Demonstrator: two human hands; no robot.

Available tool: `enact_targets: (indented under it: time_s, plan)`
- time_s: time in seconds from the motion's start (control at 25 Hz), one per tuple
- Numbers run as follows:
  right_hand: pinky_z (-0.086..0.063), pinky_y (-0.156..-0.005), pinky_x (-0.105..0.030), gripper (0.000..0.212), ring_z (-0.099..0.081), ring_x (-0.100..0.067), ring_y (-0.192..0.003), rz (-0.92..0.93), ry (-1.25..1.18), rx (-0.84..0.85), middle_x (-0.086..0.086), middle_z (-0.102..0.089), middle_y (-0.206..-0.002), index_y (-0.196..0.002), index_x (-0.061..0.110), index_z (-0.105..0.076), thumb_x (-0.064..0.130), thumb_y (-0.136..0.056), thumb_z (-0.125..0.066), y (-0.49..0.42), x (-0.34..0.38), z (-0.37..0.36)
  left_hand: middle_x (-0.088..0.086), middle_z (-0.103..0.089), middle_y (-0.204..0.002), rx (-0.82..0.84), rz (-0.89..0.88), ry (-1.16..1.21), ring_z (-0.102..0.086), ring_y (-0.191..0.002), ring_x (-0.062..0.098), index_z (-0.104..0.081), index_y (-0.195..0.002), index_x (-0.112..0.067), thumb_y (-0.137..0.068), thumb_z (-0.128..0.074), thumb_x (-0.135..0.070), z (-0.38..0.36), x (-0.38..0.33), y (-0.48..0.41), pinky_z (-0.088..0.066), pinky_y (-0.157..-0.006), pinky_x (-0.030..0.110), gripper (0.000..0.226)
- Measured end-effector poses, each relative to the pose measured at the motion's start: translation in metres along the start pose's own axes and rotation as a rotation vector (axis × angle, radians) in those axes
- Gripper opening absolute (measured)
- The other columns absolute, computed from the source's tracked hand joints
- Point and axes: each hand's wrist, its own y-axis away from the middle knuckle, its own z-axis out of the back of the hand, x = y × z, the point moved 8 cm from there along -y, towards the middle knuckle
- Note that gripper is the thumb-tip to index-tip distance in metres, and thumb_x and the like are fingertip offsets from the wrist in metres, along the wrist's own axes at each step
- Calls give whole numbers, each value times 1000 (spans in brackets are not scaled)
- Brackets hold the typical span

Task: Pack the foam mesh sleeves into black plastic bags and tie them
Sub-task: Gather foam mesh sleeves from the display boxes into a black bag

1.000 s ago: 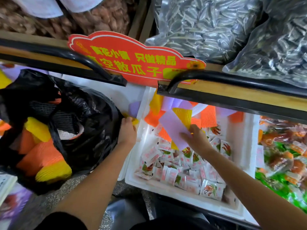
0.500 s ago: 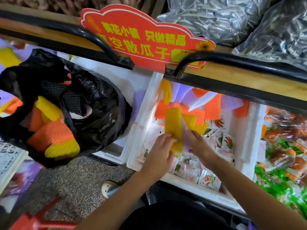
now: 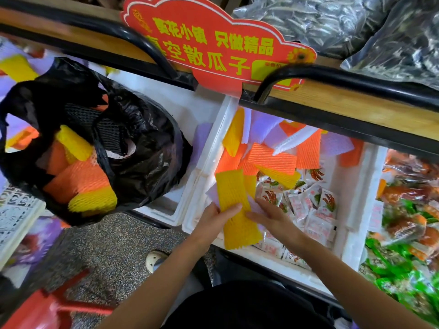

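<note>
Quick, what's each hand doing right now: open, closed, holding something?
Left hand: holding the yellow sleeve, thumb across it.
Right hand: touching the sleeve's edge; grip cannot be told.

Glossy plastic bag (image 3: 147, 148), ribbed foam sleeve (image 3: 235, 205)

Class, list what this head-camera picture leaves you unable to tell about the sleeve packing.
Head view: how full the black plastic bag is; its folds and the top sleeves hide the depth.
Head view: whether the right hand pinches or only touches the yellow sleeve that the left hand grips; its palm side faces away.
Head view: the red object bottom left; blurred, cut by the edge.
</note>
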Motion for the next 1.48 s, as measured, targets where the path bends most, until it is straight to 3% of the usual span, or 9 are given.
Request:
enact_targets:
  time_s: [0.12, 0.28, 0.52, 0.72, 0.88, 0.96, 1.16, 1.32, 1.48]
  plan:
    - [-46, -98, -35, 65, -53, -14, -116, 78, 346, -8, 9, -53, -120, -137, 18, -40, 53, -86, -55, -25, -8, 9, 7, -69, -111, -185, -24, -3, -65, -104, 24, -60, -121, -12, -88, -64, -13, 20, -2, 1, -53, -89, 39, 33]
    - [-27, -110, -33, 60, -36, -22, -131, 205, 714, -508, -8, -39, -140, -141, 8, -31, 29, -91, -58, -62, 10, 87, 4, -69, -107, -277, -31, -83, -65, -100, 19, -60, -117, -14, -88, -64, -13, 41, -6, 4, -52, -87, 37, 29]
    - [-26, -111, -52, 76, -22, -29, -139, 71, 1167, -508, -7, -26, -150, -145, 18, -25, 14, -82, -68, -111, -6, 124, -2, -68, -103, -292, -18, -154, -65, -96, 14, -58, -115, -20, -88, -64, -13, 52, -4, 13, -53, -84, 37, 28]
    - [-52, -79, -44, 43, -55, -32, -102, 141, 1179, -547, -15, -55, -118, -133, 8, -40, 6, -92, -50, -98, 21, 125, 4, -67, -105, -336, -4, -201, -64, -96, 18, -58, -117, -14, -88, -65, -15, 56, -3, 5, -52, -85, 38, 31]
    - [-46, -53, -23, 37, -57, -18, -72, 225, 887, -477, -3, -54, -105, -126, 8, -38, 22, -95, -51, -55, 27, 82, 13, -65, -112, -429, 61, -156, -62, -103, 27, -54, -120, -8, -86, -67, -26, 56, 11, -12, -50, -92, 46, 41]
    - [-48, -56, -23, 38, -58, -15, -75, 241, 783, -452, -4, -53, -113, -127, 10, -39, 24, -94, -53, -30, 17, 50, 11, -59, -118, -456, 144, -65, -57, -109, 27, -46, -125, -4, -90, -62, -27, 48, 24, -16, -48, -94, 44, 45]
    - [-45, -93, -32, 59, -46, -16, -115, 305, 634, -220, 5, -39, -130, -138, 18, -35, 40, -88, -57, -6, -4, -29, 4, -59, -116, -276, 169, 88, -61, -101, 16, -37, -123, -19, -80, -68, -40, 9, 24, -10, -51, -83, 31, 57]
    - [-42, -92, -21, 61, -48, -1, -107, 343, 556, -11, 14, -42, -128, -138, 24, -40, 57, -87, -47, -1, 6, -28, 6, -64, -113, -352, 122, 0, -65, -98, 18, -38, -127, -13, -70, -83, -25, 37, 19, -10, -54, -87, 41, 74]
    - [-55, -85, -34, 49, -59, -13, -95, 286, 476, -389, -6, -54, -121, -129, 8, -41, 34, -90, -53, -46, 15, 61, -5, -60, -108, -340, 53, -13, -58, -100, 13, -44, -125, -20, -80, -73, -17, 42, 7, -8, -46, -87, 33, 54]
